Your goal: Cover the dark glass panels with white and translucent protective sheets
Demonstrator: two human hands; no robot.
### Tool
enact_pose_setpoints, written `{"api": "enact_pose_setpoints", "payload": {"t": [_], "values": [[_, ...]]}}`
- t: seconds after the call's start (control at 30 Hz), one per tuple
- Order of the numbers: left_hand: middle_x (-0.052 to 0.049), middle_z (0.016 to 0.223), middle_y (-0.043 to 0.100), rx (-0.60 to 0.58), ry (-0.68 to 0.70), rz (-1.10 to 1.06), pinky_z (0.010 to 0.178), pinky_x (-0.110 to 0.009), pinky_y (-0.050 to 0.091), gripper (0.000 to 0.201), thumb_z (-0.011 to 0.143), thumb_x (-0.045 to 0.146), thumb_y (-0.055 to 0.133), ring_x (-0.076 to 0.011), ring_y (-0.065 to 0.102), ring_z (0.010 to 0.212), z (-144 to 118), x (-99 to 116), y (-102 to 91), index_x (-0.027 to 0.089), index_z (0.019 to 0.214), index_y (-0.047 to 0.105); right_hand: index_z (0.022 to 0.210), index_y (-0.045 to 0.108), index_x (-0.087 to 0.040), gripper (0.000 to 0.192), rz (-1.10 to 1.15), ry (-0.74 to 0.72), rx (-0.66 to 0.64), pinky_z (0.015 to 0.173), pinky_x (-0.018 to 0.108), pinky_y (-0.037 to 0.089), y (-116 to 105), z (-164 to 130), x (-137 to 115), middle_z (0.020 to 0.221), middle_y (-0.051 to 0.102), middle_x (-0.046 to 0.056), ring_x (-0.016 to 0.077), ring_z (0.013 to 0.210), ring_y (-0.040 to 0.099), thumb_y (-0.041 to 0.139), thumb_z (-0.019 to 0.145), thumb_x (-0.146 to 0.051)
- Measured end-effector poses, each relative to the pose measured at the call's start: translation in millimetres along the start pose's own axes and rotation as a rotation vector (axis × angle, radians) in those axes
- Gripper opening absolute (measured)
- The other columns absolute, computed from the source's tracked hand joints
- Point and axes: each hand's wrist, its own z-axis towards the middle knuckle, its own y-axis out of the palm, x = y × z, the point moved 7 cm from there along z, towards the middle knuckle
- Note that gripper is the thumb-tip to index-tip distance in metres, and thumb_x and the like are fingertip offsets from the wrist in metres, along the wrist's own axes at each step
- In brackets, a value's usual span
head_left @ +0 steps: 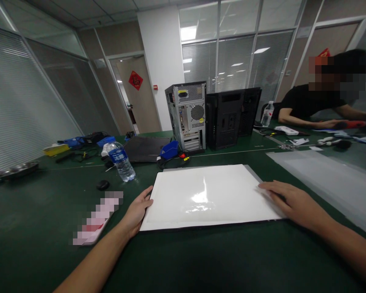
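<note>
White panel [207, 197], flat on green desk [183, 260], glossy, glare near middle, grey edge showing along its far right side. Left hand [136, 212] at panel's left edge, thumb on top, fingers [131, 228] curled at the rim, touching rather than clenching. Right hand [293, 201] laid flat on panel's right edge, fingers [270, 188] stretched out, released, pressing down. Water bottle [121, 160] upright, beyond left hand, well apart. Black mouse [103, 184] near bottle. Grey PC case [187, 116] and black case [232, 116] standing behind panel. Blue bin [169, 149] just before grey case. Clear sheet [329, 183] to the right. Another person [320, 101] seated far right, arms on desk.
</note>
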Motion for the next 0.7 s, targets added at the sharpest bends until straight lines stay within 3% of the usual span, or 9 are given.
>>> {"api": "enact_pose_setpoints", "payload": {"t": [0.13,0.33,0.53,0.7], "values": [[-0.015,0.118,0.076,-0.005,0.002,0.014,0.056,-0.028,0.059,0.073,0.085,-0.004,0.051,-0.02,0.077,0.069,-1.1,0.1,1.8,0.015,0.155,0.038,0.122,0.073,-0.023,0.05,0.017,0.142,-0.044,0.104,0.059,0.051,1.9,-1.4,20.5,0.129,0.07,0.009,0.0334,0.118,0.065,0.044,0.099,-0.057],[-0.014,0.114,0.077,-0.006,-0.001,0.036,0.051,-0.027,0.058,0.073,0.086,-0.003,0.051,-0.0179,0.074,0.059,0.8,-0.9,2.2,0.016,0.155,0.037,0.126,0.072,-0.027,0.047,0.149,0.066,-0.128,0.116,0.056,0.041,17.1,-0.9,21.2,0.142,0.061,0.006,0.0308,0.132,0.056,0.048,0.098,-0.057],[-0.015,0.123,0.074,-0.021,0.012,0.017,0.063,-0.032,0.063,0.073,0.087,-0.003,0.051,-0.0212,0.077,0.076,5.0,-3.9,-1.6,0.017,0.155,0.038,0.135,0.066,-0.028,0.049,0.162,0.078,-0.147,0.121,0.059,0.033,23.6,-2.8,23.2,0.148,0.057,0.004,0.0307,0.142,0.046,0.046,0.099,-0.056],[-0.017,0.124,0.074,-0.018,0.013,0.013,0.064,-0.03,0.062,0.072,0.088,-0.002,0.052,-0.0222,0.078,0.083,6.0,-5.2,-3.3,0.016,0.156,0.037,0.136,0.065,-0.03,0.049,0.161,0.052,-0.171,0.121,0.058,0.033,23.4,-5.1,15.2,0.151,0.054,0.003,0.0303,0.143,0.043,0.047,0.099,-0.057]]}}
